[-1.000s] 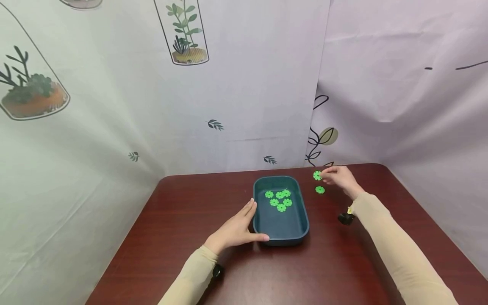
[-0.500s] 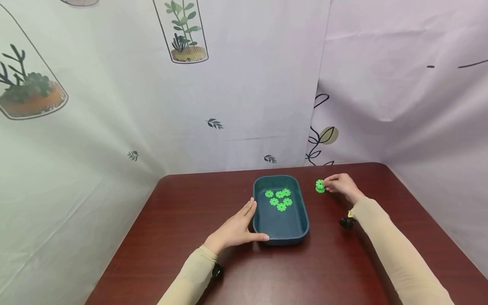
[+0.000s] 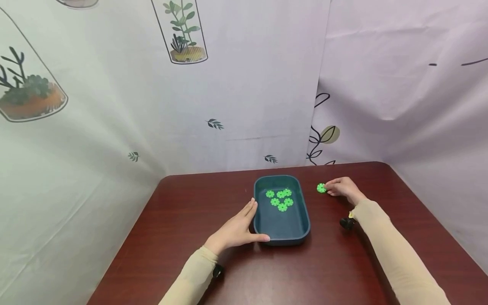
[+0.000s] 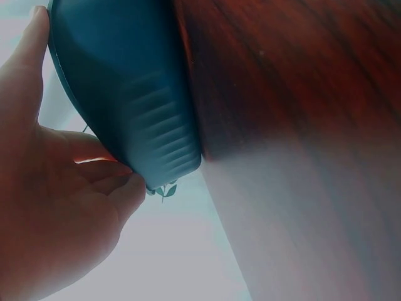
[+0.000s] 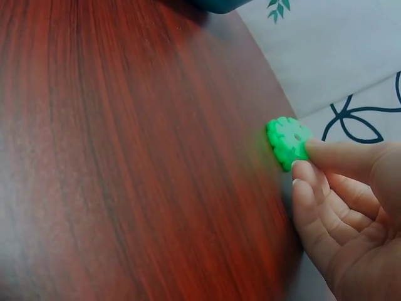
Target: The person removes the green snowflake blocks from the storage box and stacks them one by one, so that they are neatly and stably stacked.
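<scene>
My right hand [image 3: 343, 188] pinches a bright green, notched snowflake building disc [image 3: 321, 188] between thumb and fingertips, to the right of the tray. In the right wrist view, the green disc [image 5: 288, 141] has a thick, layered-looking edge and lies close over the tabletop. My left hand [image 3: 236, 226] rests with fingers extended along the left wall of a dark teal rectangular tray [image 3: 280, 240], its thumb at the near rim. Several similar green discs [image 3: 275, 202] lie inside the tray, toward its far half. The left wrist view shows the tray's ribbed outer wall [image 4: 156, 119] beside the fingers.
The tray and hands are over a glossy reddish-brown table [image 3: 183, 207] with rounded far corners. A pale cloth backdrop [image 3: 244, 106] printed with plants hangs behind it and along the sides. Dark wrist devices [image 3: 347, 223] sit below both wrists.
My right hand brought one green disc nearer, over the other on the table; now they overlap and look like one. My left hand and the tray stay in place.
</scene>
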The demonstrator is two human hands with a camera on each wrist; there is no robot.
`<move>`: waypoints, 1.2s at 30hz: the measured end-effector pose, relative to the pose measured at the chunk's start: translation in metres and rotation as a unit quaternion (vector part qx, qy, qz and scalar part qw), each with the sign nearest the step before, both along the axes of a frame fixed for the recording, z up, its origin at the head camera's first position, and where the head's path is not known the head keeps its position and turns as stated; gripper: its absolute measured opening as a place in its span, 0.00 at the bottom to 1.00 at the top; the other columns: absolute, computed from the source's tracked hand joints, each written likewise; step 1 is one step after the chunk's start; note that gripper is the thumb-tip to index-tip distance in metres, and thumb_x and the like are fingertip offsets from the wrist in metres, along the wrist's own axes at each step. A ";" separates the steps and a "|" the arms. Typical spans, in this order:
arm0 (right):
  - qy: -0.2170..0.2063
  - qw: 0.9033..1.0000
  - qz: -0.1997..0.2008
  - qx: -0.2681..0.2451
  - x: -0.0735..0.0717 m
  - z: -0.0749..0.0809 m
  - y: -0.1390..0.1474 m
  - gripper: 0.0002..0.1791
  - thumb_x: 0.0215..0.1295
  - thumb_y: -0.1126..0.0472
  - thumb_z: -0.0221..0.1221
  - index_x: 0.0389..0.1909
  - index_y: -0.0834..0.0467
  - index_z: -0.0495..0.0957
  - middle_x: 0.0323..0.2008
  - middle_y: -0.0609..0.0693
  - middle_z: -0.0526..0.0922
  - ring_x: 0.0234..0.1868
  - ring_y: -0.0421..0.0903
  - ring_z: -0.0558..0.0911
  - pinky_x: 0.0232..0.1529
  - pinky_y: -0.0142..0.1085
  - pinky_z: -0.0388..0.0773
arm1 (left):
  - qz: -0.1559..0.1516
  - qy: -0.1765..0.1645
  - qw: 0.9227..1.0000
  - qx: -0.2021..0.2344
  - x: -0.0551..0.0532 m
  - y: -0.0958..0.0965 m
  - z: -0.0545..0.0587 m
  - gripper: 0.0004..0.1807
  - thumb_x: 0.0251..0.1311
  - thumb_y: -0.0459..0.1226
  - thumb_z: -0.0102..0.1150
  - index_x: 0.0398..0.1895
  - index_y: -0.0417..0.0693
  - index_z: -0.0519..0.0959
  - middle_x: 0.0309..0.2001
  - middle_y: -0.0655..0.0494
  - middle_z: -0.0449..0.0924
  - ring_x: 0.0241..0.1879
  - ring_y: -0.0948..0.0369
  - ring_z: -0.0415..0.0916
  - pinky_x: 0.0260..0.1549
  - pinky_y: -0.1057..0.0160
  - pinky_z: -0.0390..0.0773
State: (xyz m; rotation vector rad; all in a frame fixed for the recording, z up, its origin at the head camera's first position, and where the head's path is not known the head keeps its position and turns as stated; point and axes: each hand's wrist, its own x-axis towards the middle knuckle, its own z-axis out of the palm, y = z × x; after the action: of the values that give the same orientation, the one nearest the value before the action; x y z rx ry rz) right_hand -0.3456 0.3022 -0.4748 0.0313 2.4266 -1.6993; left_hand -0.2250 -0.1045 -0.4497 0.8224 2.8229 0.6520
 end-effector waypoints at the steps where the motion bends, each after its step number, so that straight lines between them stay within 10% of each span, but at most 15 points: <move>1: -0.001 1.000 -0.001 0.000 0.000 -0.001 0.000 0.19 0.72 0.66 0.58 0.54 0.80 0.75 0.36 0.53 0.85 0.28 0.36 0.84 0.34 0.31 0.83 | 0.000 -0.001 1.000 0.001 0.000 0.000 0.000 0.68 0.49 0.75 0.60 0.81 0.42 0.47 0.82 0.50 0.38 0.79 0.59 0.40 0.70 0.55 0.60; 36: -0.003 0.998 -0.012 0.063 -0.003 0.002 -0.008 0.17 0.69 0.68 0.59 0.49 0.79 0.79 0.29 0.49 0.84 0.24 0.37 0.79 0.29 0.29 0.81 | 0.000 0.002 1.000 0.009 -0.002 -0.002 -0.006 0.69 0.48 0.77 0.57 0.81 0.43 0.46 0.82 0.52 0.37 0.79 0.59 0.41 0.69 0.55 0.63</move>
State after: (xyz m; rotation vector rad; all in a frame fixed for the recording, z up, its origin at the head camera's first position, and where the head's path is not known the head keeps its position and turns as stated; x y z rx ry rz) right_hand -0.3485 0.2940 -0.4725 0.0824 2.5351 -1.5511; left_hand -0.2274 -0.1066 -0.4554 0.8267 2.8242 0.6782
